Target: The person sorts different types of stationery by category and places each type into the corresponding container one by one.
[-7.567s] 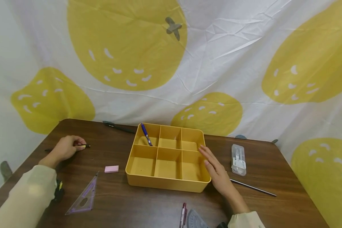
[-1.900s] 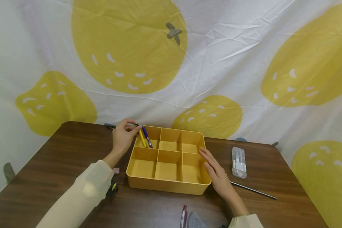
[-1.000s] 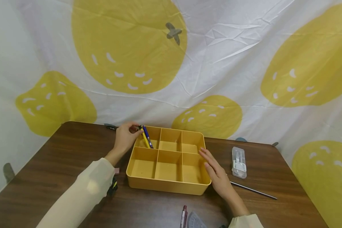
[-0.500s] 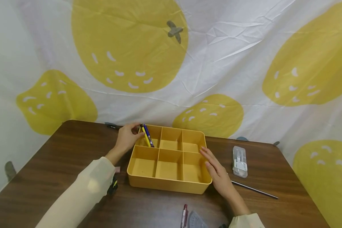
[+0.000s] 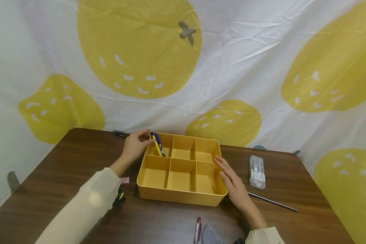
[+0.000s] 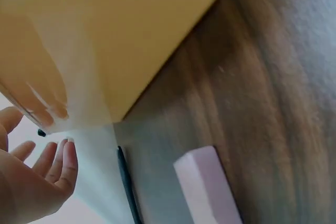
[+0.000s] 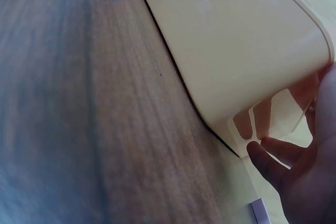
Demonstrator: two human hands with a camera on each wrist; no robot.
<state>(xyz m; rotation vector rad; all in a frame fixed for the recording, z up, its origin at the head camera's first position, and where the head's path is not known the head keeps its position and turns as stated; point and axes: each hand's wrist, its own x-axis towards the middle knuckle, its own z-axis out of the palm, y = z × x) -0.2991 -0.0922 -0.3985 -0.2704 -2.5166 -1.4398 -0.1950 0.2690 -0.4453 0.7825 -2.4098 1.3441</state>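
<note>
A yellow divided organizer box (image 5: 183, 197) stands mid-table in the head view. In its back left compartment lean a blue pen (image 5: 158, 139) and a yellow pen with a black end (image 5: 156, 145), side by side. My left hand (image 5: 133, 146) is at that corner, thumb over the rim beside the yellow pen. In the left wrist view the fingers of the left hand (image 6: 44, 179) are spread, with a small black tip near them. My right hand (image 5: 234, 184) rests with extended fingers against the box's right side; the right wrist view shows the same hand (image 7: 296, 169) at the wall.
Right of the box lie a clear case (image 5: 257, 172) and a thin metallic rod (image 5: 274, 202). In front are a dark red pen (image 5: 197, 230) and a protractor (image 5: 211, 234). A pink eraser (image 5: 125, 180) and slim black object (image 5: 120, 134) lie left.
My left hand has gone from the table's left side to the box, bringing the yellow pen beside the blue one. My left sleeve now hides the purple set square. The right hand stays put.
</note>
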